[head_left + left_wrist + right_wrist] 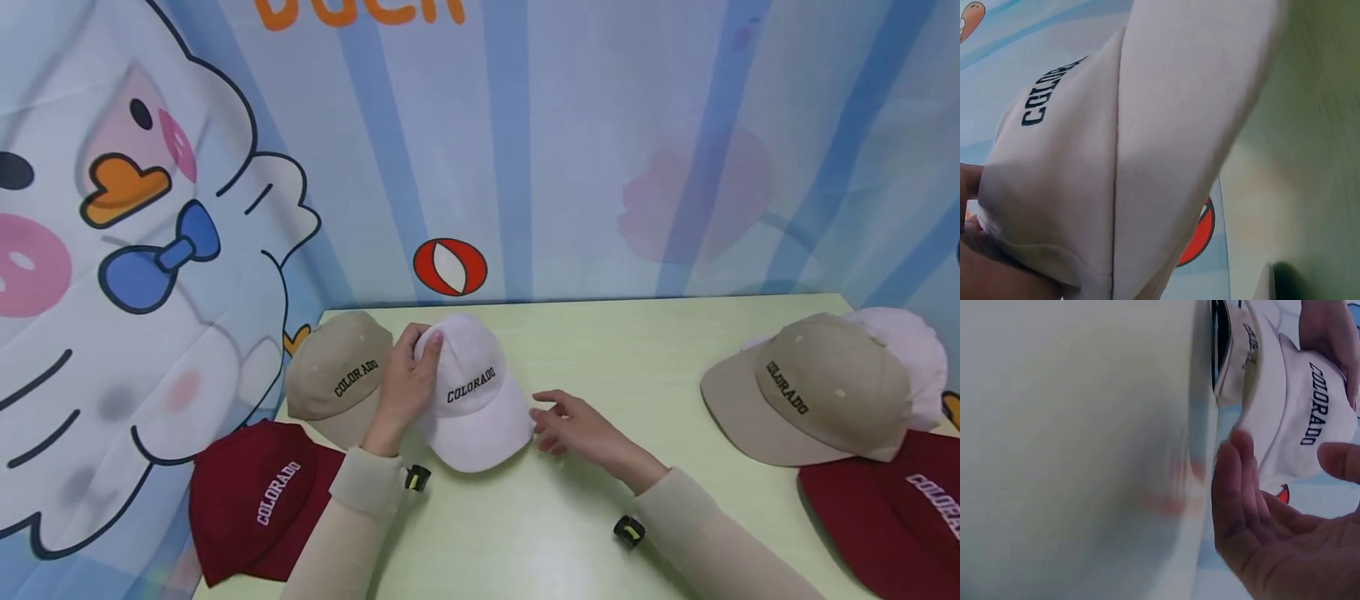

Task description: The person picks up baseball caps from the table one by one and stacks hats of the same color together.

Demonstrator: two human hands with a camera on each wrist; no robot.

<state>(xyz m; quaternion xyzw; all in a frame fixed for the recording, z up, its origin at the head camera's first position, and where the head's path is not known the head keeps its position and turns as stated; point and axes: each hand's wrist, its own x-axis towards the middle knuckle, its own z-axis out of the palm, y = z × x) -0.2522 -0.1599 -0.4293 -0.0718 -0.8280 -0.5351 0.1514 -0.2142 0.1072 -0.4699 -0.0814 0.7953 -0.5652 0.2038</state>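
Observation:
My left hand (408, 379) grips a white cap (468, 429) by the side of its crown, thumb on the front. Black COLORADO lettering runs across the cap, and its brim points toward me and to the right. The left wrist view shows the crown and brim close up. Beside the brim's right edge, my right hand (573, 429) has relaxed, slightly bent fingers and holds nothing. Whether its fingertips touch the brim I cannot tell. Just left of the held cap, partly behind my left hand, lies a beige cap (326, 375).
A dark red cap (232, 500) lies at the table's near left, beside my left sleeve. On the right, another beige cap (840, 392) overlaps a white cap (918, 358) and a red cap (862, 517). A printed cloth backdrop (577, 167) rises behind the pale table (622, 333).

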